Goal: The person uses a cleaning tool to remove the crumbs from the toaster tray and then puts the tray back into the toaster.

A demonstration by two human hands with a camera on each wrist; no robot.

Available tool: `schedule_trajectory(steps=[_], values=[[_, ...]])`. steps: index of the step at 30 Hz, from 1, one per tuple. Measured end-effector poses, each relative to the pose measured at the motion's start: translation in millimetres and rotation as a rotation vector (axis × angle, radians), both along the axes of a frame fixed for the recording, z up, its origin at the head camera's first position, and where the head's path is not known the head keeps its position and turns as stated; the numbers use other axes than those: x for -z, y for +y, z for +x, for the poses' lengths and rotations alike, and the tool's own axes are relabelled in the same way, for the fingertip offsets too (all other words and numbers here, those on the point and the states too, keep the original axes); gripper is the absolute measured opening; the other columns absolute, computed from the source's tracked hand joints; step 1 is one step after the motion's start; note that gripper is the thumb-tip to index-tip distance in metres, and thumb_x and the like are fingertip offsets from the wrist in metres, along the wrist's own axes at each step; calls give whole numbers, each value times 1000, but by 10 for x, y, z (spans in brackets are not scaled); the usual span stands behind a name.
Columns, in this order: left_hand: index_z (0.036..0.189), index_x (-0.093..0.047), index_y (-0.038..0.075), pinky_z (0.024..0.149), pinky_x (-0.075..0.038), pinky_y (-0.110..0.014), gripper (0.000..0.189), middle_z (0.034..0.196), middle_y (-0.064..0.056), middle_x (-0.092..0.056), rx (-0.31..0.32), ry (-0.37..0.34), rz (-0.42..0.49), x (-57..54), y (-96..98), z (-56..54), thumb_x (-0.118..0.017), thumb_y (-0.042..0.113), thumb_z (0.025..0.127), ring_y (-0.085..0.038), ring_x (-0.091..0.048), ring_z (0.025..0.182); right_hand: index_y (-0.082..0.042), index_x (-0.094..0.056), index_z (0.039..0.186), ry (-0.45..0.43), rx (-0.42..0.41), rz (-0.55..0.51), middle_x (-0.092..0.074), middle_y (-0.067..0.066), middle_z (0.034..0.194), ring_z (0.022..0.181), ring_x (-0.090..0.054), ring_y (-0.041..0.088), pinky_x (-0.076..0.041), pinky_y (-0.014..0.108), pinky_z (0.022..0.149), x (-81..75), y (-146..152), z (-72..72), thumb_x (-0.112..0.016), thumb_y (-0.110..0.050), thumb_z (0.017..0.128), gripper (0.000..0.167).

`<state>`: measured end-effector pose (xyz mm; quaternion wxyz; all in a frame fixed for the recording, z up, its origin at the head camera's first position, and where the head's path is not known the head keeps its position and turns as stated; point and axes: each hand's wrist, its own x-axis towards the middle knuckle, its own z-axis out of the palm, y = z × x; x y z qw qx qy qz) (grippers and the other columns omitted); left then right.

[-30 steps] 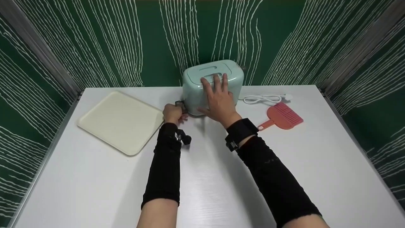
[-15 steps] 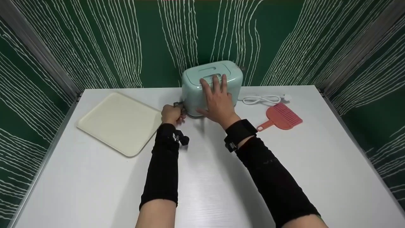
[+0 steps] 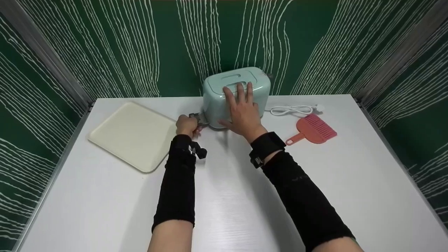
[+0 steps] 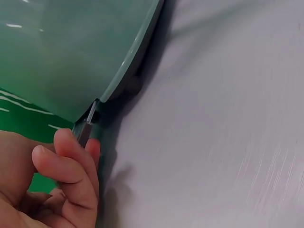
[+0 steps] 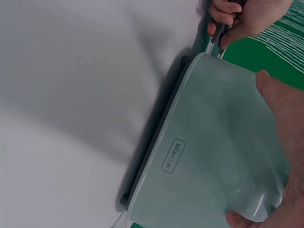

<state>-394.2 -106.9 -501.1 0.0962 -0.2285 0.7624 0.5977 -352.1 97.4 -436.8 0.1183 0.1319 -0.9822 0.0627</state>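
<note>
A mint-green toaster (image 3: 215,105) stands at the back of the white table, its two slots on top. My right hand (image 3: 244,113) is spread against its front, fingertips reaching the near slot's edge; the right wrist view shows a thumb and finger on the glossy wall (image 5: 213,118). Low at the toaster's left end, my left hand (image 3: 186,125) pinches a grey crumb tray (image 3: 202,119) that sticks partly out of the base. In the left wrist view its metal edge (image 4: 91,111) runs from the curled fingers (image 4: 71,175) into the toaster. The tray's inner part is hidden.
A cream square tray (image 3: 129,136) lies left of the left hand, close to it. Right of the toaster are a coiled white cord (image 3: 290,110) with a plug and a red-orange brush dustpan (image 3: 313,129). A green wall (image 3: 178,63) stands behind.
My left hand has moved a little to the left, and more of the crumb tray shows outside the toaster. The right hand and the toaster have stayed in place.
</note>
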Motion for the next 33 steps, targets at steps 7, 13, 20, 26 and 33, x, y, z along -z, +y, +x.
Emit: schedule_trajectory(steps=[7,13,20,26,33], values=[[113,-64,-6,38,-42,-18,18,53,1,-61,10,3,-4,-2,-32,1,-59,9,105,-5,-53,39,-22,-16,171,-16,5,6,-13,31,176,163,-6,58,-56,67,105,7,-1,1,-78,-66,90,112],[109,-65,-2,40,-46,-21,18,52,3,-60,14,3,-70,-18,-42,-9,-66,15,104,-7,-57,40,-22,-15,171,-16,6,15,-13,30,176,164,-5,58,-57,66,104,7,-10,4,-78,-66,90,112],[107,-69,0,42,-45,-21,17,51,5,-62,22,-3,-123,-55,-29,-13,-67,17,103,-6,-59,41,-23,-16,171,-13,11,15,-13,29,176,165,-4,56,-57,66,102,6,-2,2,-80,-62,90,110],[108,-70,-2,40,-44,-19,19,54,2,-65,4,-20,-84,-63,-33,-1,-69,16,103,-5,-59,40,-24,-14,171,-36,14,17,-11,29,177,165,-2,56,-56,66,105,2,-7,-5,-79,-62,91,110],[111,-67,-4,41,-52,-19,24,66,-4,-70,-28,-14,-41,-50,-77,-10,-75,17,101,-8,-66,42,-23,-12,172,-46,20,36,-10,29,177,164,-1,57,-56,65,106,-9,-9,-8,-77,-64,92,111]])
